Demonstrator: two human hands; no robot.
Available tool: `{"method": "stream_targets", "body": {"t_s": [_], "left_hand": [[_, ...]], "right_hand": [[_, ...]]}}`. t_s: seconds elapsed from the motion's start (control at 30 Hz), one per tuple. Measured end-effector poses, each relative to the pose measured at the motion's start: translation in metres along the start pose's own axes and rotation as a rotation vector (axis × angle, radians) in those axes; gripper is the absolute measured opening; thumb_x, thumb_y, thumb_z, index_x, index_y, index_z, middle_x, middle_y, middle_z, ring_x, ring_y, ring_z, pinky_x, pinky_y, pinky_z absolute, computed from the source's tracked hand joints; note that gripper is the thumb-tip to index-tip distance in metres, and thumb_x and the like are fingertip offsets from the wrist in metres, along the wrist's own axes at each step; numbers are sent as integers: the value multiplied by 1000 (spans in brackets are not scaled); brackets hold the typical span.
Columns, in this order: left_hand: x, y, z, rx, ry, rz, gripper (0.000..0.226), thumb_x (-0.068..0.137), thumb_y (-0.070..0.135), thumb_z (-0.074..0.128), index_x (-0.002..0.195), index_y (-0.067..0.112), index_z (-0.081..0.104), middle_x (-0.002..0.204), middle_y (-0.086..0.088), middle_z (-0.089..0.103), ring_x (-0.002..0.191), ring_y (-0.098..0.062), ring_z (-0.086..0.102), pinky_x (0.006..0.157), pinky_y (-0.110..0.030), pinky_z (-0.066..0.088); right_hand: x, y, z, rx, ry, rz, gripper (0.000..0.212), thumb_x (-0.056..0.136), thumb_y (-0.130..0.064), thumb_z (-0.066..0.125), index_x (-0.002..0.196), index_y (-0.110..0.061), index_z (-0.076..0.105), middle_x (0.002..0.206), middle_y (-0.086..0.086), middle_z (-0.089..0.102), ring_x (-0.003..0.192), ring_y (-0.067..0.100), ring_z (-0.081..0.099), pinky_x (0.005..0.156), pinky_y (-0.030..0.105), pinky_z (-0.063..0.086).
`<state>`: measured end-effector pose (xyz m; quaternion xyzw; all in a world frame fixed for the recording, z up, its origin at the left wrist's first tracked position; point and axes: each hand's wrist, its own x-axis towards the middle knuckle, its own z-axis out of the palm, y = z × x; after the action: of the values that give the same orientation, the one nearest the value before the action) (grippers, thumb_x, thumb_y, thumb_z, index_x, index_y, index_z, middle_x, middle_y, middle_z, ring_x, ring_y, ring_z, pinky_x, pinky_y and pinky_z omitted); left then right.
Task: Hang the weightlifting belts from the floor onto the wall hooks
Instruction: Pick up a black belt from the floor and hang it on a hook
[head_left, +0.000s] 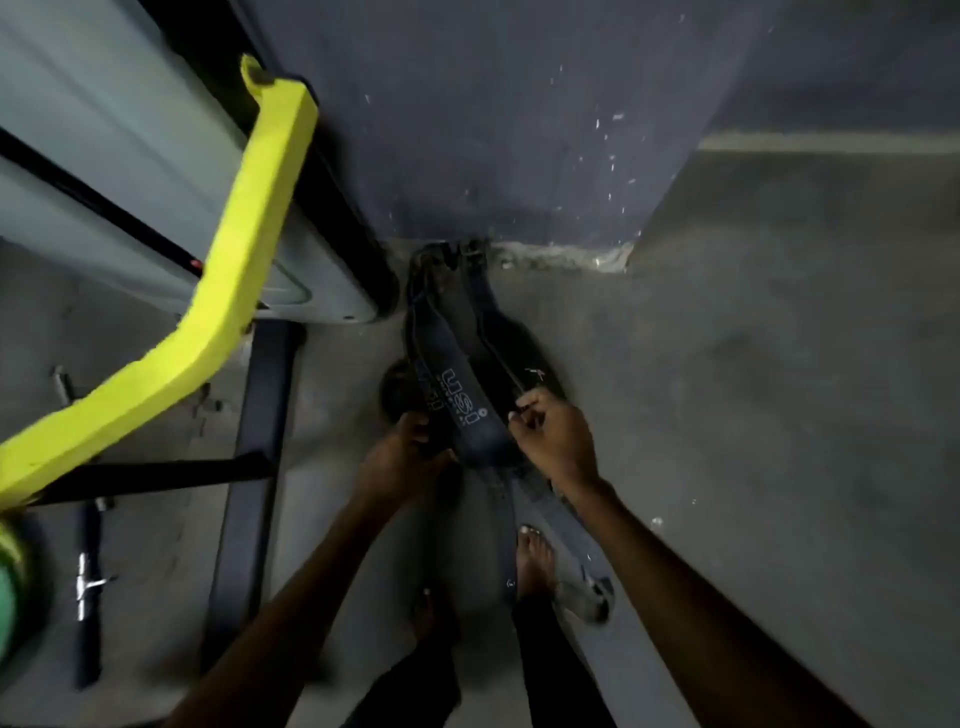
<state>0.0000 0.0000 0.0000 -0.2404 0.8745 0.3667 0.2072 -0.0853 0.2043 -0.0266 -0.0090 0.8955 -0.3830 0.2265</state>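
Both bare forearms reach down past the yellow machine frame to the weightlifting belts heaped on the floor beside it, left hand and right hand each closed in a grip on the belts' edges.

Bare forearms, bare feet, dark trousers

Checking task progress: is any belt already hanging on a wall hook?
No: both hands, left hand and right hand, grip the belts down at the floor.
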Motion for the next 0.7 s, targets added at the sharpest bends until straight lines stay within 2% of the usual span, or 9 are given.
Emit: {"method": "stream_targets", "body": {"t_s": [0.07,0.13,0.23,0.33,0.43,0.5,0.6,0.63,0.7], "left_hand": [[33,-11,32,-38,-9,-31,62,84,26,79,135,4,50,118,-13,69,107,-31,67,75,-23,39],[68,-31,65,-87,-44,-94,60,84,26,79,133,5,51,116,-11,69,104,-27,68,75,-22,40],[125,-67,115,-174,-53,-172,56,82,26,80,128,6,55,103,-1,67,98,-21,67,77,-27,48],[181,-103,159,-265,-51,-224,54,82,16,80,126,1,54,94,3,60,101,-29,66,79,-31,53],[231,-137,192,-361,12,-279,61,82,16,81,132,4,49,97,6,59,105,-30,64,88,-39,53],[256,-158,209,-420,65,-275,71,81,20,82,140,9,44,119,-1,63,112,-23,62,93,-33,53],[293,-185,224,-510,46,-284,77,81,12,81,145,4,39,133,-3,58,120,-18,58,86,-7,48],[302,-189,226,-523,36,-302,83,76,20,85,145,5,42,135,-5,60,123,-21,59,93,-11,48],[314,-194,227,-564,34,-314,85,69,31,86,141,6,49,133,-11,65,123,-28,61,105,-33,48]], "right_hand": [[31,24,21,21,-26,32,19,87,-37,70,102,-26,67,80,-10,69,74,11,66,66,33,57],[60,47,45,17,-78,70,17,88,-35,70,102,-26,67,82,-10,69,77,12,66,67,33,57],[105,83,86,64,-87,95,20,90,-29,72,106,-19,69,87,-5,68,81,15,66,72,33,57],[148,119,132,77,-67,136,21,89,-27,73,107,-17,70,89,-4,69,81,15,67,73,32,56],[188,153,182,91,-76,144,25,90,-27,71,113,-20,68,100,-1,72,87,17,69,80,40,60],[210,172,211,57,-90,137,32,92,-26,69,122,-19,65,114,3,70,99,20,67,88,43,58],[234,188,243,24,-149,116,43,95,-29,66,135,-16,58,130,8,66,116,26,63,98,46,54],[239,191,251,30,-186,129,47,96,-30,65,139,-15,56,135,10,64,122,27,61,101,46,52],[245,194,262,31,-258,175,49,97,-29,64,142,-13,54,141,12,62,130,29,58,107,44,48]]}}
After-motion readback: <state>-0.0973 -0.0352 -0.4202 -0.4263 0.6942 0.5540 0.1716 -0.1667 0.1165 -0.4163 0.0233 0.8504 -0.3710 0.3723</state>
